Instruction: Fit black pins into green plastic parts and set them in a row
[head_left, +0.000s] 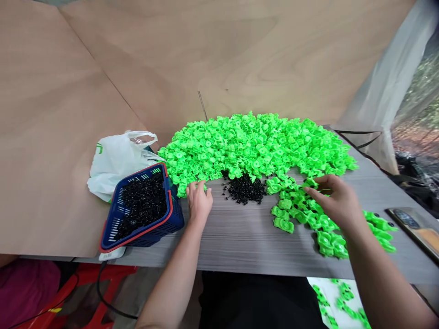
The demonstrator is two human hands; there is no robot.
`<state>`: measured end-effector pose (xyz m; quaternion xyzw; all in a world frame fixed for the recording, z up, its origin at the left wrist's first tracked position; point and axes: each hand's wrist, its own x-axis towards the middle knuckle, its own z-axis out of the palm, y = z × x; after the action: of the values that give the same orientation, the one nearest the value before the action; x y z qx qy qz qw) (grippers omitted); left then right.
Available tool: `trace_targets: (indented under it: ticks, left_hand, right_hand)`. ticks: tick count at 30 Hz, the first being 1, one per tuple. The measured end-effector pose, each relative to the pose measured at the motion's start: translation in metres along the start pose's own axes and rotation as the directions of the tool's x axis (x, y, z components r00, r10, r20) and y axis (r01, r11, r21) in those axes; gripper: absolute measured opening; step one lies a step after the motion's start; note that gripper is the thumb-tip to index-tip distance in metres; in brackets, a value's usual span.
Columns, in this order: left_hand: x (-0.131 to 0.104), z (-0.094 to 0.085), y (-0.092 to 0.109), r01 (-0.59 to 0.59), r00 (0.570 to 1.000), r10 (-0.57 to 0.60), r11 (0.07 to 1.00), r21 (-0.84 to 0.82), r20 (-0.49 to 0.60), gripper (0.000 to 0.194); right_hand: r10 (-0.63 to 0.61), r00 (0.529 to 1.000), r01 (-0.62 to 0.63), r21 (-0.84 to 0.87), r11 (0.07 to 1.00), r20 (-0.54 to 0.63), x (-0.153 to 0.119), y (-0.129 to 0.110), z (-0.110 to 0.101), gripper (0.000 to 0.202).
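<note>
My left hand (200, 201) is at the left front edge of a large heap of bright green plastic pieces (254, 141). Its thumb and fingers close around a green piece, mostly hidden by the fingers. Over the right side of the table, my right hand (338, 201) pinches a small green plastic piece (310, 183) between thumb and fingertips. Beneath it lie several green pieces with black parts fitted (302, 205), spread in a loose group. A small pile of black pin-like parts (247, 189) sits between my hands, against the heap's front.
A blue basket with a red rim (170, 205), filled with black parts, stands at the left by a white plastic bag (115, 157). At the right edge lies a phone (413, 226). Below the table, a white surface (331, 288) bears more green pieces. A red stool (106, 292) stands lower left.
</note>
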<state>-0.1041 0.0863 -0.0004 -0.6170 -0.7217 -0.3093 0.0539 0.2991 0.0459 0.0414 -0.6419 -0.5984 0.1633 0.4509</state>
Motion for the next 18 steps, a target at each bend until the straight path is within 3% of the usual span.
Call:
trace_targets:
  ticks: [3, 5, 10, 14, 18]
  left_hand:
    - [0.006, 0.007, -0.010, -0.018, 0.998, 0.009, 0.991, 0.134, 0.068, 0.041]
    - [0.005, 0.011, -0.008, -0.016, 0.994, -0.002, 0.988, 0.154, 0.113, 0.039]
    - [-0.003, 0.014, 0.001, -0.058, 0.986, 0.031, 0.985, 0.164, 0.167, 0.026]
    - [-0.005, 0.011, 0.001, -0.098, 0.978, 0.067, 0.984, 0.148, 0.197, 0.019]
    - [-0.003, 0.010, -0.005, -0.109, 0.974, 0.097, 0.993, 0.047, 0.204, 0.015]
  right_hand:
    - [-0.114, 0.993, 0.100, -0.396, 0.913, -0.010, 0.011, 0.014, -0.009, 0.038]
    - [-0.196, 0.978, 0.203, -0.512, 0.835, 0.069, 0.015, 0.019, -0.001, 0.036]
    - [-0.247, 0.949, 0.316, -0.545, 0.777, 0.197, 0.017, 0.026, 0.026, 0.036]
    - [-0.250, 0.951, 0.308, -0.532, 0.789, 0.179, 0.018, 0.020, 0.031, 0.036]
    - [-0.275, 0.952, 0.303, -0.487, 0.819, 0.130, 0.014, -0.001, 0.039, 0.032]
